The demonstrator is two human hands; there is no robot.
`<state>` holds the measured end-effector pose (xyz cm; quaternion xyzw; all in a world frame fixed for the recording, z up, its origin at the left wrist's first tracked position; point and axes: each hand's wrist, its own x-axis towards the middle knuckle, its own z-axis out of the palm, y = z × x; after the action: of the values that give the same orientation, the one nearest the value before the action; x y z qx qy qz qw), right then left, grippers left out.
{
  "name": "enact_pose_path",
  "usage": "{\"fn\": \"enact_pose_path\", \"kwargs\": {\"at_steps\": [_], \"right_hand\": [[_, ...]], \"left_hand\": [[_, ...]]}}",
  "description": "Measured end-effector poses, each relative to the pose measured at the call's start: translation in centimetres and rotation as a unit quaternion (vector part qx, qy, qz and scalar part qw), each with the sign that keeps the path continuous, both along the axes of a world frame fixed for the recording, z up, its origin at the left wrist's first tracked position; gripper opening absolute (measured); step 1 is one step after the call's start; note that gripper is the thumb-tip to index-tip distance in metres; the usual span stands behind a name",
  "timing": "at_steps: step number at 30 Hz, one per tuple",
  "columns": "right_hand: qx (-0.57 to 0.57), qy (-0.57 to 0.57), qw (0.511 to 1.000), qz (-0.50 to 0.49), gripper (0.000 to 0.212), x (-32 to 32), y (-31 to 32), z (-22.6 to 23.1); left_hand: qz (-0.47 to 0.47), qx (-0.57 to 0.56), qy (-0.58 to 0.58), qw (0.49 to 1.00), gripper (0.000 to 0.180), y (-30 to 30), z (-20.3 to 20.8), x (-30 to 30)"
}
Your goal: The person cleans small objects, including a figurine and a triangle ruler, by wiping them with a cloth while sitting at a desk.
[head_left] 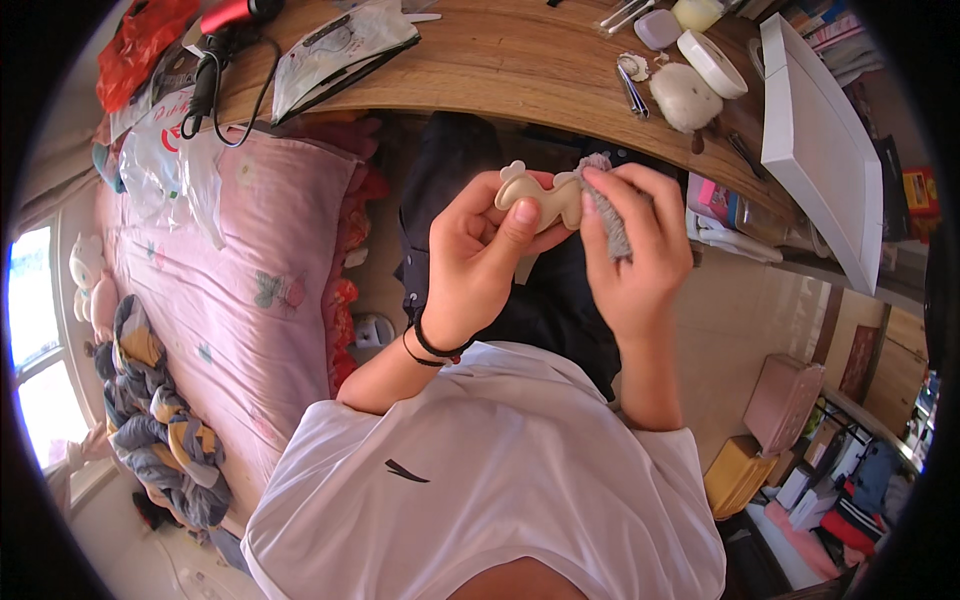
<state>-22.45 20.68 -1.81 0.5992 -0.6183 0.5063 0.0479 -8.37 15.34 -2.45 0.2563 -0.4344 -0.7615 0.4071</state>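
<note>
Cream figurine [545, 197]: held above the lap, below the desk [520, 70] edge | left hand [478, 255]: closed around figurine | right hand [635, 250]: grey cloth [606, 215] pinched against figurine

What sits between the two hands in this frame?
In the head view, a cream figurine spans the gap: left hand grips it, right hand presses a grey cloth against it.
</note>
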Motion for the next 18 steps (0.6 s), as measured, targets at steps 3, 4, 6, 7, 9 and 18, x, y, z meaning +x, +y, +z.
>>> {"fn": "enact_pose_path", "kwargs": {"at_steps": [3,4,6,7,9,18], "right_hand": [[-0.018,0.009,1.0,0.024,0.038,1.0,0.2,-0.6],[-0.014,0.008,0.998,0.06,0.041,1.0,0.3,-0.7],[-0.022,-0.004,0.996,0.091,0.044,2.2,0.5,-0.8],[-0.031,0.003,0.995,0.093,0.043,2.0,0.4,-0.8],[-0.024,0.003,0.998,0.058,0.04,1.0,0.4,-0.7],[-0.013,-0.041,0.999,0.033,0.031,0.9,0.7,0.1]], "left_hand": [[0.007,0.022,0.027,0.999,0.028,-0.1,-0.6,-0.1],[0.012,0.003,0.02,1.0,0.027,-0.3,-1.2,0.1],[0.015,-0.017,0.014,1.0,0.026,-0.4,-1.6,0.3],[0.004,0.0,0.022,1.0,0.026,-0.4,-1.5,0.4],[-0.035,0.045,0.077,0.995,0.028,-0.4,-0.8,0.2],[-0.037,-0.002,0.064,0.997,0.032,-0.1,-0.4,0.1]]}}
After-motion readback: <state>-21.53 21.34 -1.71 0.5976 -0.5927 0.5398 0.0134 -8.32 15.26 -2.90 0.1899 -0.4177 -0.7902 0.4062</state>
